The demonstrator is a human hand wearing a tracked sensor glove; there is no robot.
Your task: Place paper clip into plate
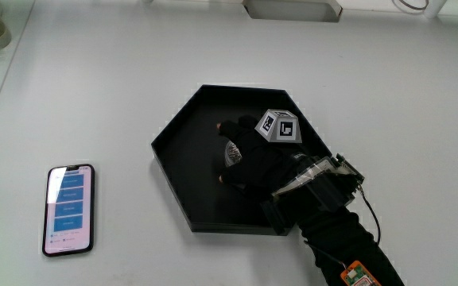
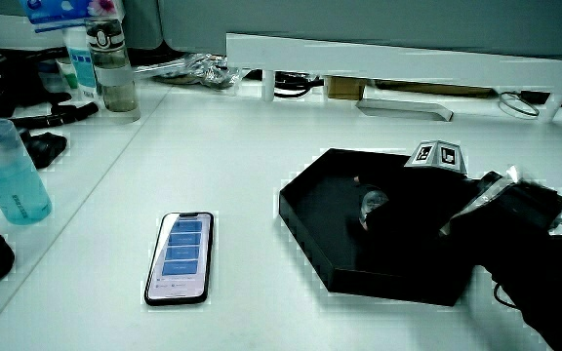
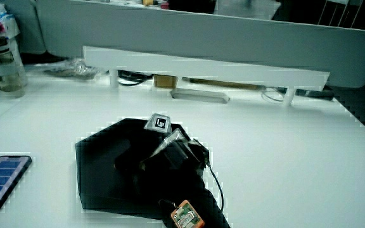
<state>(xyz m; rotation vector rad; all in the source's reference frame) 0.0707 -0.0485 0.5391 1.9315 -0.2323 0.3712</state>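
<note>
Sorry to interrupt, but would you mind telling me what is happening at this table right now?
A hand in a black glove, with a small patterned cube on its back, is reaching into a black hexagonal plate on the white table, its forearm crossing the plate's rim nearest the person. The paper clip itself cannot be made out; the hand covers much of the plate's floor. A phone with its screen lit lies flat on the table beside the plate, untouched.

Plate (image 1: 181, 171): black
Glove on the hand (image 1: 249, 155): black
Cube (image 1: 279, 126): white, black-patterned
Phone (image 1: 70, 210): black frame, blue-banded screen
Table (image 1: 118, 79): white
</note>
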